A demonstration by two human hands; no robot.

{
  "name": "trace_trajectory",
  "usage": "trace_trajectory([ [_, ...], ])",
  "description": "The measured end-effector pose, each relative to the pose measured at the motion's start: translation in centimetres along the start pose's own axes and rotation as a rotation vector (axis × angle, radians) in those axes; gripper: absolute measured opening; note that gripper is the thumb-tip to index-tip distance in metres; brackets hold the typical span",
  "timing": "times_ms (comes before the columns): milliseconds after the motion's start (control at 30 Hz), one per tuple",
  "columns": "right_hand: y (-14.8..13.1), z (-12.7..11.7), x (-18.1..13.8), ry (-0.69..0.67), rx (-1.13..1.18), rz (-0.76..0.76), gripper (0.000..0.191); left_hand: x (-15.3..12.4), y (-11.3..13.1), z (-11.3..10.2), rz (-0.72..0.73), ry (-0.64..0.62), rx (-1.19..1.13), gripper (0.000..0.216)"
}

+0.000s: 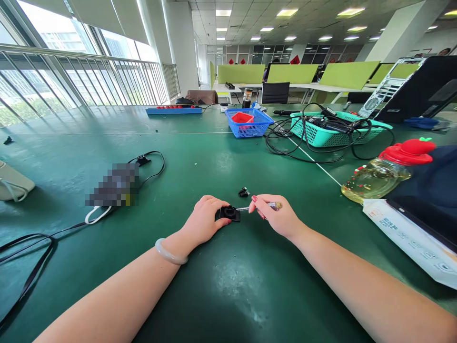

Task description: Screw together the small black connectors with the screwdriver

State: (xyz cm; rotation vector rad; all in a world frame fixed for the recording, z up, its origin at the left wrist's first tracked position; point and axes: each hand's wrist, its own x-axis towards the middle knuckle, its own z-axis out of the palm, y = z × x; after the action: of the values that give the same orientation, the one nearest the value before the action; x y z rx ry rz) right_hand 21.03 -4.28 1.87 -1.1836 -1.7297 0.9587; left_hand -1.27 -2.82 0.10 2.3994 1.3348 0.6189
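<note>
My left hand (204, 215) is closed on a small black part with a round raised middle (230, 212), pressing it to the green table. Between the fingertips of my right hand (273, 212) is a slim screwdriver (276, 206). Its metal shaft points left, and the tip meets the right side of the black part or lies just beside it; which one I cannot tell. A little beyond them lies another small black piece with light prongs (244, 192), touched by neither hand.
A blurred dark object with a strap (114, 186) lies on the left. At the back stand a blue basket (250, 129) with a red tray and a teal basket (317, 138) with black cables. Rightward are a red-lidded bottle (378, 176) and a white packet (410, 243).
</note>
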Motion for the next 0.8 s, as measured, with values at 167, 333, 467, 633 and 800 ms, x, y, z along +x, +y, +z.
trace_trajectory([
  [167,-0.2,0.0,-0.1,0.065,-0.055,-0.064,0.042,0.0,0.1,-0.1,-0.029,-0.007,0.021,0.033],
  [333,-0.1,-0.1,-0.4,0.230,0.043,-0.067,0.050,-0.1,0.2,-0.3,-0.061,-0.007,0.012,0.035],
  [467,-0.4,0.0,-0.7,0.179,-0.043,-0.140,0.051,-0.1,0.1,-0.3,-0.055,0.002,0.030,0.037],
  [633,-1.1,0.3,-1.2,-0.016,-0.307,-0.352,0.038,-0.1,0.0,-0.2,-0.057,0.014,0.048,0.034],
  [800,-1.7,0.8,-1.8,-0.138,-0.545,-0.582,0.026,-0.1,0.1,-0.3,-0.043,0.006,0.072,0.031],
])
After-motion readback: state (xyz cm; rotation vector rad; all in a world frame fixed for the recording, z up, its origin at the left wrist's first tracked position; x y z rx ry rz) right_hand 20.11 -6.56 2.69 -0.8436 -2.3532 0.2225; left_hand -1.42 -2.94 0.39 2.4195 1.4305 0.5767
